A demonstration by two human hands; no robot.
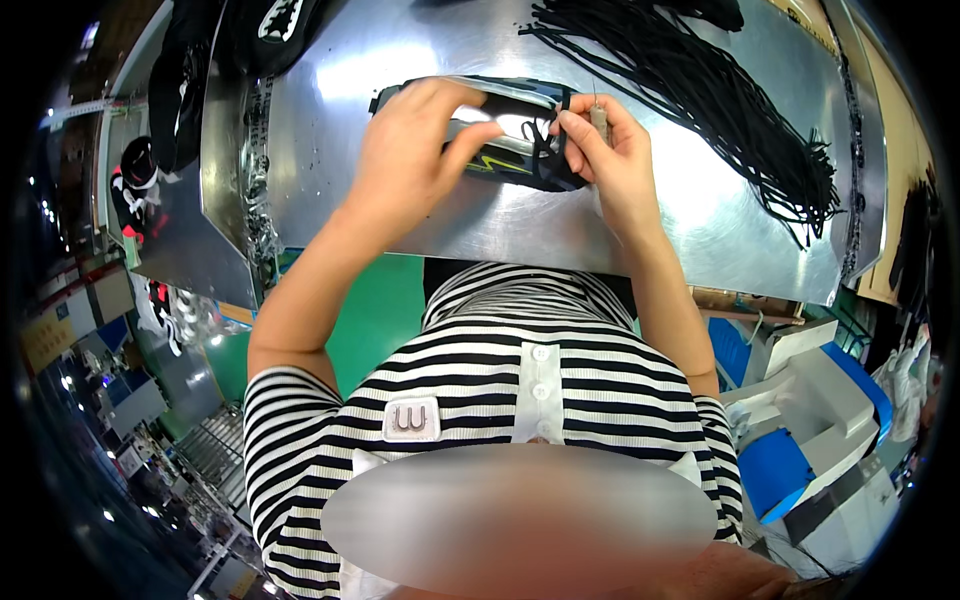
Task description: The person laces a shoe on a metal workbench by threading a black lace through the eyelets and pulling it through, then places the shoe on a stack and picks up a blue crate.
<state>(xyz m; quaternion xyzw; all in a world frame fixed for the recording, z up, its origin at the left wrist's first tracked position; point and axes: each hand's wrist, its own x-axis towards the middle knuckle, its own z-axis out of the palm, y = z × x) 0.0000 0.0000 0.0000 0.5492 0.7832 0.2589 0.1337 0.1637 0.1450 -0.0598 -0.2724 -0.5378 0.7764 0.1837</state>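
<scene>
A black shoe upper [520, 172] with silver panels and a yellow-green mark lies sideways on the metal table. My left hand [415, 140] is closed over its left part, fingers curled across the opening and thumb on the near side. At its right end, thumb and forefinger of my right hand [615, 150] pinch together by a black lace [540, 135]. The same hand holds an awl-like tool [599, 118] between its fingers; its pale handle shows, with a thin metal tip pointing away from me. Whether that tip is hooked cannot be seen.
A bundle of loose black laces [720, 110] spreads over the table's far right. Black shoe pieces with white lacing [280, 22] lie at the far left. Raised metal edges [232, 150] bound the table [480, 235]. White and blue boxes [800, 400] stand low at right.
</scene>
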